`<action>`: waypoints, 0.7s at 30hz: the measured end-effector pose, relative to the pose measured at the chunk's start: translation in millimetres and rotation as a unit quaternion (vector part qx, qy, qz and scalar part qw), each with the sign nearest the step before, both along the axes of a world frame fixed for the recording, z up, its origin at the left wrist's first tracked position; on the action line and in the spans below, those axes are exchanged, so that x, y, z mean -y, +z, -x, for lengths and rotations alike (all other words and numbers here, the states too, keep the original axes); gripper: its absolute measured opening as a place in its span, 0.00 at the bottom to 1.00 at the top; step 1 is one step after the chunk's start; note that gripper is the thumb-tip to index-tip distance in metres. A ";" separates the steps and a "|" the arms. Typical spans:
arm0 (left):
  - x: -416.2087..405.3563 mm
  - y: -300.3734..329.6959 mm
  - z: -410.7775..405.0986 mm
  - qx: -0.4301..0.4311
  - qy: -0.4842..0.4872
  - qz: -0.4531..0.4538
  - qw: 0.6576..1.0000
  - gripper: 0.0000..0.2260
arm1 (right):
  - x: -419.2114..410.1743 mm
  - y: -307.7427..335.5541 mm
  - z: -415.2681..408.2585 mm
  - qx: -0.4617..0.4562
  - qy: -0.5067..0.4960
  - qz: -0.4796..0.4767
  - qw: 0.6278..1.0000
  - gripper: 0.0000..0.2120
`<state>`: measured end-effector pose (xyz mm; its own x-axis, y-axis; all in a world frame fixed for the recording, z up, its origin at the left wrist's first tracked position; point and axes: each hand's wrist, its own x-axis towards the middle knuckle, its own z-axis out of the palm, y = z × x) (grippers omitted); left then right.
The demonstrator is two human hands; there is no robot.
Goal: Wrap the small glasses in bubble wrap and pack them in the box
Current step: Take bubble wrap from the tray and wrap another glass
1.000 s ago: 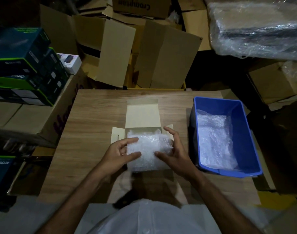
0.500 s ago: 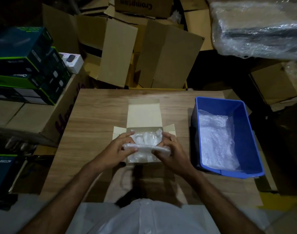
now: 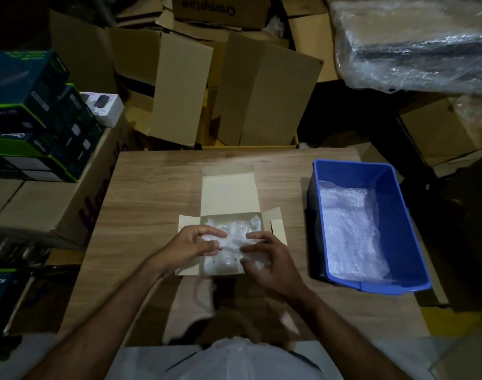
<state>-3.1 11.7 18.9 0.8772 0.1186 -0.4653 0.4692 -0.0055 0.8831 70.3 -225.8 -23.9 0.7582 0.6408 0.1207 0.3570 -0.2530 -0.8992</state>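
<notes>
Both hands work over the open cardboard box (image 3: 228, 198) on the wooden table (image 3: 152, 187). The left hand (image 3: 191, 246) and right hand (image 3: 264, 259) each pinch a folded sheet of bubble wrap (image 3: 231, 241) above the wrapped glasses (image 3: 237, 227) already inside. The packing step seems nearly finished; next, the sheet likely needs tucking flat before the lid closes.

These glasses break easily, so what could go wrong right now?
Both hands, left and right, are bunching bubble wrap above the open box; pushing it down hard might knock the wrapped glasses together. A bulging wad may also keep the lid from closing.
</notes>
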 end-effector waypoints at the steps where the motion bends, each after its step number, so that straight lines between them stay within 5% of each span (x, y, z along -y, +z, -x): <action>1: -3.6 -5.1 -4.9 0.011 -0.017 -0.029 0.999 0.15 | -1.3 -3.2 1.0 -0.001 -0.006 0.011 1.000 0.10; 5: -16.8 -26.3 -26.5 0.063 -0.121 -0.179 0.974 0.19 | -9.5 -7.3 5.9 -0.003 -0.038 0.042 0.998 0.10; 11: -11.7 -41.1 -61.6 0.114 -0.151 -0.446 0.875 0.11 | -28.8 -19.7 11.2 0.000 -0.060 0.128 0.990 0.09; 21: -4.7 -74.9 -67.6 0.110 -0.194 -0.485 0.846 0.12 | -46.6 -39.6 12.6 0.058 -0.005 0.223 0.973 0.11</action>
